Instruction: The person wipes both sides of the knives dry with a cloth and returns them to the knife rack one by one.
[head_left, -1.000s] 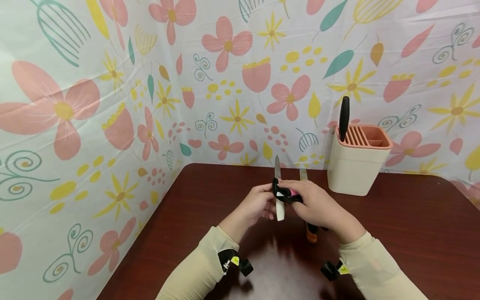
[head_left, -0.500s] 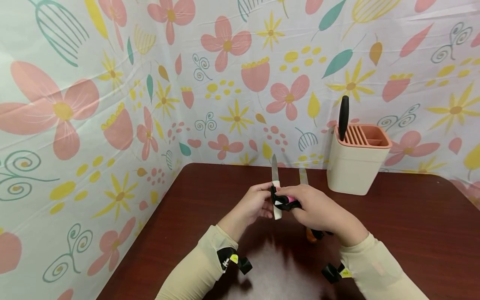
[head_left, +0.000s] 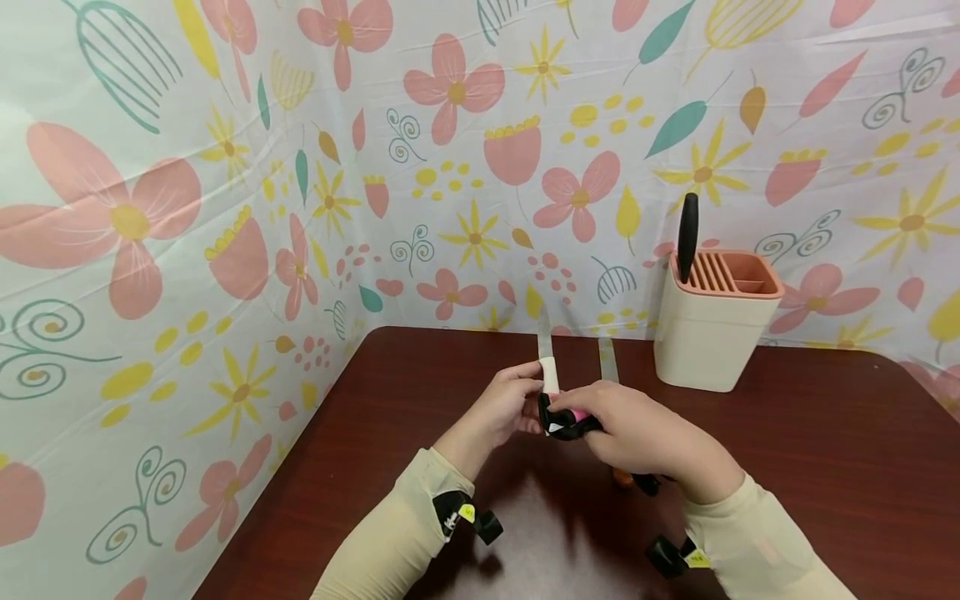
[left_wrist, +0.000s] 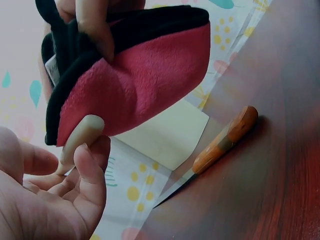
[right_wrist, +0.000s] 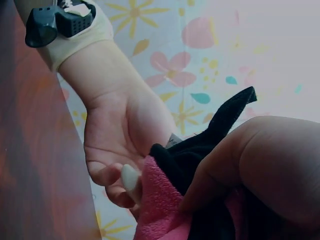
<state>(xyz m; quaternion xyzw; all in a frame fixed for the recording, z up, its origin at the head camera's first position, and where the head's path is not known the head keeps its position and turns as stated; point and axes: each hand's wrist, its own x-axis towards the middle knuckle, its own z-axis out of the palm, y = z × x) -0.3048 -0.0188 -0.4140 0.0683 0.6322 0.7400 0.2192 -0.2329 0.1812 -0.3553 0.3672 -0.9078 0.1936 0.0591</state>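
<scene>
My left hand [head_left: 506,410] holds a knife by its white handle [head_left: 550,373], the blade [head_left: 544,333] pointing away toward the back wall. In the left wrist view, the handle's rounded end [left_wrist: 91,126] shows between thumb and fingers. A pink fleecy cloth with black edging [left_wrist: 145,80] is gripped by my right hand [head_left: 645,429] and lies against the handle's near end, partly covering it. Below the right hand, a second knife with a wooden handle [left_wrist: 227,140] lies on the table, mostly hidden from the head view except for its blade [head_left: 607,360].
At the back right stands a cream knife holder with a coral slotted top [head_left: 716,337]. A black-handled knife [head_left: 687,237] is upright in one of its slots. The dark reddish-brown table [head_left: 420,367] meets a flower-printed cloth wall [head_left: 450,208] behind and at left.
My right hand has slid the cloth along the white handle, from near the blade down to the handle's near end. The knife has shifted slightly left.
</scene>
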